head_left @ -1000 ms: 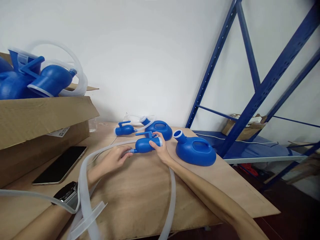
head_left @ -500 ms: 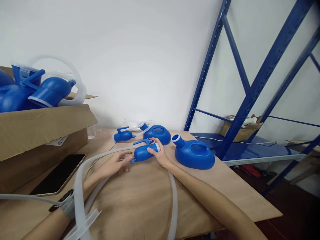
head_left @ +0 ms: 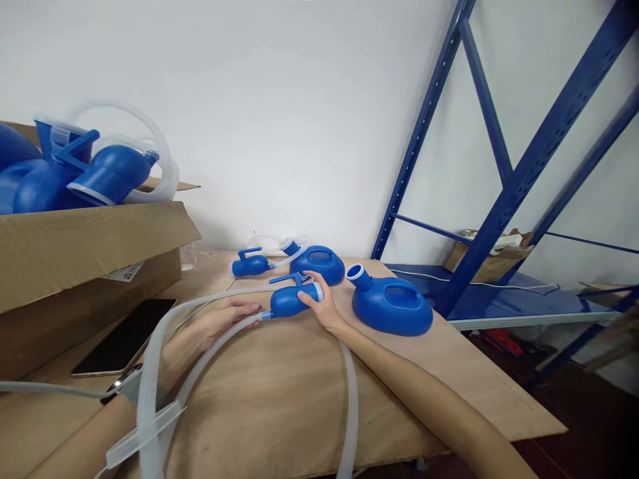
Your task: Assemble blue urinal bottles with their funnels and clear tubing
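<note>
My right hand [head_left: 322,307] is closed around the wide end of a small blue funnel piece [head_left: 291,301] that lies on the wooden table [head_left: 279,392]. My left hand [head_left: 224,314] pinches the clear flexible tube [head_left: 200,359] right at the funnel's narrow tip. The tube loops back toward me over my left forearm. To the right of the funnel sits a flat blue bottle [head_left: 390,304] with a white-rimmed neck. Behind them lie another blue bottle [head_left: 317,261] and a second funnel piece [head_left: 249,265].
An open cardboard box [head_left: 74,253] full of blue parts and tubing stands at the left. A dark phone [head_left: 124,336] lies in front of it. A blue metal rack [head_left: 504,193] stands at the right, with a low shelf holding a small carton [head_left: 486,259].
My left hand has slid along the tube to the funnel's tip and closed on it. The tube has straightened toward the funnel. My right hand has kept its hold.
</note>
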`<state>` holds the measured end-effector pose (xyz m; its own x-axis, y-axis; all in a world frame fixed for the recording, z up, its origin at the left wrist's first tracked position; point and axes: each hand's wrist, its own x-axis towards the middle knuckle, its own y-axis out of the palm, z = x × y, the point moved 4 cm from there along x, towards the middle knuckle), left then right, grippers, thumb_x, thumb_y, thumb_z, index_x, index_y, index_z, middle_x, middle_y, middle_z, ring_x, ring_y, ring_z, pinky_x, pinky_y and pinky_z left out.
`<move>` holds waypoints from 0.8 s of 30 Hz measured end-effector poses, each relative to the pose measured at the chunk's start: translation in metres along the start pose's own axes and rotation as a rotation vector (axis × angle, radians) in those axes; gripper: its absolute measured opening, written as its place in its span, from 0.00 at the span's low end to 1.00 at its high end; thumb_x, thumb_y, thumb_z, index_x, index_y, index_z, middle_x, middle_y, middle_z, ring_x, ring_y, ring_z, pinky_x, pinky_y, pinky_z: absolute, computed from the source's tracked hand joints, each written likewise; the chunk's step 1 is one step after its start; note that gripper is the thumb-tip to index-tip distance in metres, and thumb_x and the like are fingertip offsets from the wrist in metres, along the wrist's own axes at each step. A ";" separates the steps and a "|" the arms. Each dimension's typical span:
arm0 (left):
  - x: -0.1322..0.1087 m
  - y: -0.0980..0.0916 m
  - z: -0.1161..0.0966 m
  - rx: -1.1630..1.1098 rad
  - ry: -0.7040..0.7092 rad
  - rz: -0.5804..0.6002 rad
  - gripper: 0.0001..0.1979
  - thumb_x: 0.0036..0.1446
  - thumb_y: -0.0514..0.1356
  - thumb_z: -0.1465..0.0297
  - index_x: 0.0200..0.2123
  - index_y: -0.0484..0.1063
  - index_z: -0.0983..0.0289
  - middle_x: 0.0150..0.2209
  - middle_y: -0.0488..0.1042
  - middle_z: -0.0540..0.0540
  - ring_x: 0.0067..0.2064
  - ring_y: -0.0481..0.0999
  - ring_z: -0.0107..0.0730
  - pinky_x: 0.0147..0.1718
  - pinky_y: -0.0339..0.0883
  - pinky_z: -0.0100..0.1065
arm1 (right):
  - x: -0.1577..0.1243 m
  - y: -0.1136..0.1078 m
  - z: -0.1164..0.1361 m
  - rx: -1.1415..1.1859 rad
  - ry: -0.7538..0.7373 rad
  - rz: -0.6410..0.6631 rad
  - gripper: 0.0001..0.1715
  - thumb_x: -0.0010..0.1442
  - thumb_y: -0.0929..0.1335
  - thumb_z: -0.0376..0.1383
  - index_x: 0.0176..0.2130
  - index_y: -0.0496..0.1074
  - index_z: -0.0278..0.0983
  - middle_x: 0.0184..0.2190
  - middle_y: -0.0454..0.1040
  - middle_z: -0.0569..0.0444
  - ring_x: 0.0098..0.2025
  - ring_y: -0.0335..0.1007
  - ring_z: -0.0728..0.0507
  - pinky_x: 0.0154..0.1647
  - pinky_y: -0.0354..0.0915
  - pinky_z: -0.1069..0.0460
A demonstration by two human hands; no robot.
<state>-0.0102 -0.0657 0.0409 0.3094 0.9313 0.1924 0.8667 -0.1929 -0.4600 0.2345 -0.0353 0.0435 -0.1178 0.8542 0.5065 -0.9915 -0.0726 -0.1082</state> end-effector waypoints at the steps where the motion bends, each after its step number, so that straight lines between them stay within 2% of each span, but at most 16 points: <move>1: -0.001 0.000 0.001 -0.082 -0.056 0.026 0.13 0.63 0.60 0.60 0.40 0.80 0.62 0.39 0.84 0.56 0.41 0.83 0.43 0.39 0.78 0.39 | 0.000 0.000 0.000 -0.003 -0.001 -0.003 0.34 0.53 0.76 0.49 0.56 0.70 0.41 0.46 0.73 0.51 0.49 0.71 0.38 0.54 0.67 0.45; 3: -0.005 0.003 0.001 -0.285 -0.192 0.114 0.11 0.60 0.64 0.61 0.40 0.80 0.61 0.40 0.84 0.55 0.43 0.82 0.44 0.43 0.78 0.41 | 0.000 -0.001 0.001 0.000 0.001 -0.011 0.34 0.53 0.76 0.49 0.56 0.70 0.41 0.45 0.73 0.51 0.49 0.71 0.38 0.55 0.67 0.44; 4: -0.006 0.003 0.000 -0.331 -0.217 0.138 0.10 0.59 0.64 0.62 0.40 0.80 0.60 0.40 0.83 0.54 0.43 0.82 0.43 0.44 0.78 0.42 | 0.000 -0.001 0.001 0.004 0.002 -0.014 0.34 0.53 0.76 0.48 0.56 0.70 0.41 0.45 0.73 0.51 0.49 0.71 0.38 0.55 0.66 0.44; 7: -0.006 0.005 0.000 -0.408 -0.285 0.176 0.10 0.59 0.63 0.62 0.39 0.80 0.60 0.40 0.83 0.56 0.42 0.82 0.42 0.47 0.78 0.44 | 0.000 -0.001 0.001 0.013 0.007 -0.013 0.35 0.53 0.76 0.48 0.56 0.70 0.41 0.45 0.74 0.51 0.49 0.71 0.38 0.56 0.66 0.44; 9: -0.006 0.009 0.006 -0.458 -0.389 0.203 0.11 0.61 0.62 0.61 0.37 0.80 0.61 0.37 0.84 0.57 0.41 0.83 0.42 0.47 0.78 0.44 | 0.000 -0.001 0.000 0.015 0.008 -0.012 0.35 0.53 0.76 0.48 0.56 0.70 0.41 0.45 0.74 0.51 0.49 0.71 0.38 0.56 0.66 0.44; 11: -0.005 0.012 0.012 -0.473 -0.474 0.225 0.13 0.62 0.60 0.60 0.36 0.79 0.62 0.36 0.83 0.58 0.39 0.83 0.41 0.45 0.78 0.42 | 0.000 -0.001 0.000 0.017 0.007 -0.013 0.34 0.53 0.76 0.48 0.56 0.70 0.41 0.45 0.74 0.51 0.49 0.72 0.38 0.56 0.67 0.44; 13: -0.006 0.013 0.014 -0.473 -0.501 0.239 0.16 0.63 0.58 0.58 0.35 0.79 0.63 0.35 0.83 0.58 0.37 0.82 0.39 0.43 0.78 0.40 | 0.000 -0.002 0.000 0.017 0.007 -0.015 0.34 0.53 0.76 0.49 0.56 0.70 0.41 0.45 0.74 0.52 0.48 0.72 0.38 0.55 0.67 0.44; 18: -0.010 0.010 0.005 -0.381 -0.365 0.219 0.18 0.60 0.62 0.51 0.41 0.76 0.60 0.35 0.82 0.56 0.36 0.81 0.39 0.39 0.77 0.39 | 0.000 -0.001 0.000 0.004 0.012 0.004 0.32 0.53 0.75 0.50 0.54 0.71 0.41 0.48 0.74 0.50 0.52 0.71 0.36 0.57 0.66 0.43; 24: -0.004 0.007 -0.007 -0.157 -0.155 0.174 0.21 0.57 0.64 0.49 0.35 0.73 0.62 0.31 0.78 0.53 0.35 0.78 0.38 0.39 0.72 0.38 | 0.000 0.001 0.000 0.004 0.012 0.041 0.32 0.52 0.76 0.49 0.53 0.71 0.41 0.52 0.74 0.50 0.54 0.71 0.36 0.58 0.66 0.43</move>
<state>-0.0024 -0.0729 0.0424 0.4054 0.9140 -0.0182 0.8597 -0.3879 -0.3323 0.2338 -0.0353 0.0433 -0.1575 0.8566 0.4913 -0.9861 -0.1093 -0.1255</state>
